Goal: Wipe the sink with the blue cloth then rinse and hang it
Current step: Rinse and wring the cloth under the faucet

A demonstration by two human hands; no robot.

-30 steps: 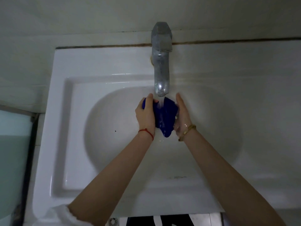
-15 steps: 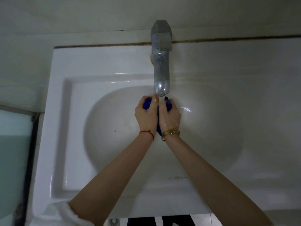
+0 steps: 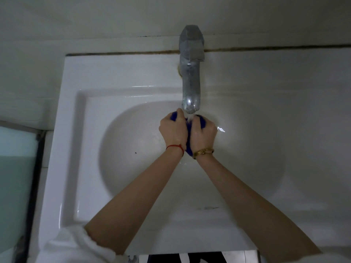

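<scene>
The blue cloth (image 3: 202, 122) is bunched between both hands over the white sink (image 3: 121, 168), right under the metal tap (image 3: 190, 86). Water runs from the spout onto the cloth. My left hand (image 3: 173, 130) is closed on the cloth's left side, a red string on its wrist. Pressed against it, my right hand (image 3: 203, 136) squeezes the cloth's right side, with a gold bracelet at the wrist. Only small blue parts show at the fingertips and between the wrists.
A pale wall runs behind the sink along a dark grout line (image 3: 266, 49). A frosted glass panel (image 3: 15, 168) with a dark frame stands at the left. The sink's flat rim (image 3: 284, 82) stretches to the right.
A second ago both hands were apart with the cloth spread under the stream. They have closed together and now squeeze the bunched cloth, staying under the tap.
</scene>
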